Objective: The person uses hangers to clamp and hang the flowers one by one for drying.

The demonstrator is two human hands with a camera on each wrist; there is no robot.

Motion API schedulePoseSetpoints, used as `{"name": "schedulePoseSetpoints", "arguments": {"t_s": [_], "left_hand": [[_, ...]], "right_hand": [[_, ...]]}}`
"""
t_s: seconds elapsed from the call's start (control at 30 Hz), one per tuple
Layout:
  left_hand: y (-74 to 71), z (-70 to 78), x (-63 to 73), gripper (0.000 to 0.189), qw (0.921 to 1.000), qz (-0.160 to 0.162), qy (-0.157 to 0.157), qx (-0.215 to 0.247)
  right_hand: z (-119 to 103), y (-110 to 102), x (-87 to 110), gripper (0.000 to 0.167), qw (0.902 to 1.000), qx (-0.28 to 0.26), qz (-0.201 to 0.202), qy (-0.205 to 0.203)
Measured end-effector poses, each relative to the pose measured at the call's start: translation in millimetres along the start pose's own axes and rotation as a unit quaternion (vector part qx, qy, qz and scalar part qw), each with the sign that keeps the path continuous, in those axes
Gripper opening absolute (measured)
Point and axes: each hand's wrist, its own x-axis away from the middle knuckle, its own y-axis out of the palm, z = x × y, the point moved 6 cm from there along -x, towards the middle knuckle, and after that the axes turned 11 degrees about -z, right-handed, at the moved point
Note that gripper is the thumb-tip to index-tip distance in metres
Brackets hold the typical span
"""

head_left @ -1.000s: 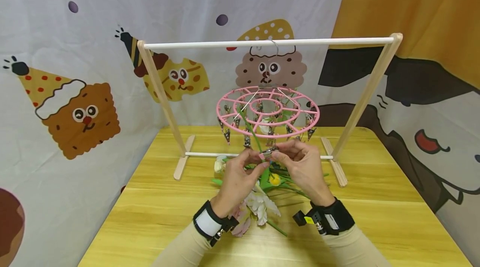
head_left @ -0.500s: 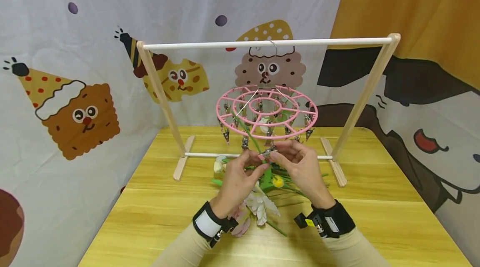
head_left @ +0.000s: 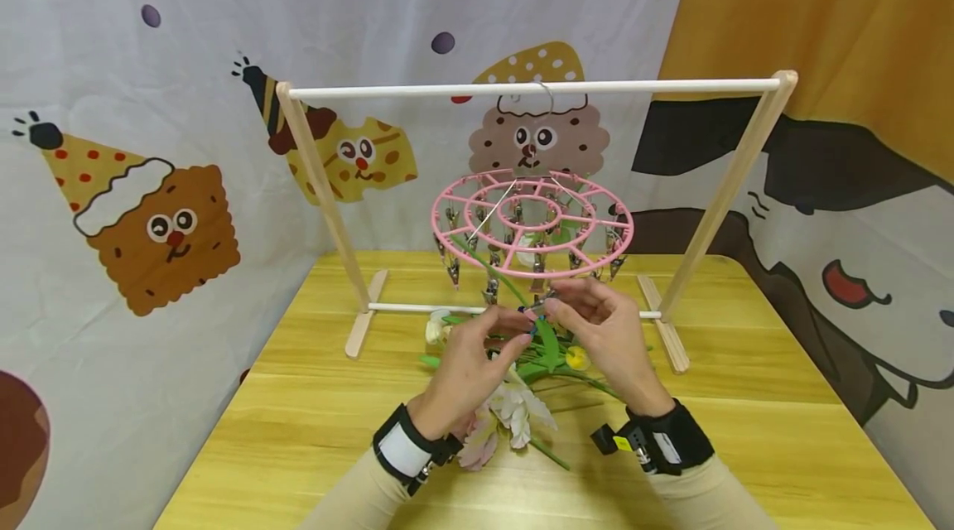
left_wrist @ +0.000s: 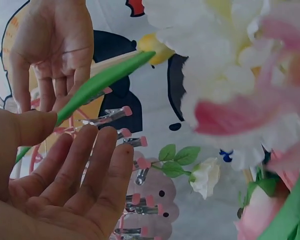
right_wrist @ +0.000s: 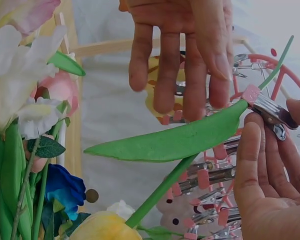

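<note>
My right hand [head_left: 607,339] pinches a metal clip [right_wrist: 270,111] with pink tips, just below the front of the pink round hanger [head_left: 537,273]. The clip bites the green stem of an artificial yellow tulip [right_wrist: 102,227], which hangs head down. Its long leaf [right_wrist: 175,137] points down beside the stem. The stem's free end rises toward the pink rings. On the left side of the stem is my left hand [head_left: 469,364]; its fingers [right_wrist: 167,70] are extended and apart. In the left wrist view its thumb overlaps the stem; touching or not, I cannot tell.
The hanger hooks onto the white top bar [head_left: 417,89] of a wooden stand. Several other clips [head_left: 490,290] dangle from it. A white rose [left_wrist: 206,177] hangs there too. Beneath my hands, artificial flowers [head_left: 514,410] lie heaped on the wooden table [head_left: 313,431].
My left fingers have loosened from the stem and clip, drawing slightly back to the left. The yellow tulip head has swung right. My right hand keeps hold of the clip.
</note>
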Motion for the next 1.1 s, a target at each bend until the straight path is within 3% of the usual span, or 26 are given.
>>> {"name": "schedulePoseSetpoints", "arguments": {"t_s": [0.2,0.67,0.83,1.1], "left_hand": [[-3.8,-2.9,5.9,0.026,0.9995,-0.010,-0.010,-0.027],[-16.1,-12.8,19.2,0.021,0.9977,-0.026,0.000,-0.062],[-21.2,-15.4,23.3,0.021,0.9948,-0.030,0.011,-0.097],[-29.2,-25.4,30.3,0.021,0.9870,-0.029,0.008,-0.158]], "right_hand": [[0.9,-4.9,1.8,0.036,0.9999,-0.001,0.003,-0.013],[4.3,-20.3,4.4,0.030,0.9999,0.000,0.012,-0.012],[5.7,-27.1,4.4,0.028,0.9996,0.009,0.020,-0.019],[9.7,-36.0,5.1,0.028,0.9992,-0.022,0.026,-0.022]]}}
